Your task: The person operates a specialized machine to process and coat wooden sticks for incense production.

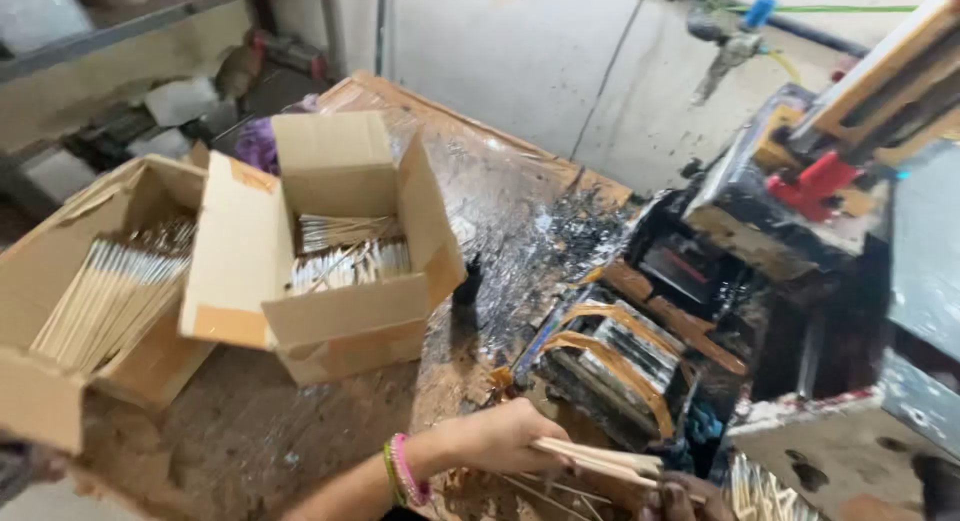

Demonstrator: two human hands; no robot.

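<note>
Two hands (590, 466) hold a bundle of wooden sticks (600, 458).

A pale plastered wall (520, 61) stands behind the wooden worktop (480, 171), with stains and a thin dark crack running down it. A dark pipe (800, 26) with a metal valve (725, 51) and a blue cap crosses the wall near the upper right corner. At the upper left, a grey shelf (110, 26) hangs above scattered clutter on the floor (120, 131). The light is soft and even.
</note>
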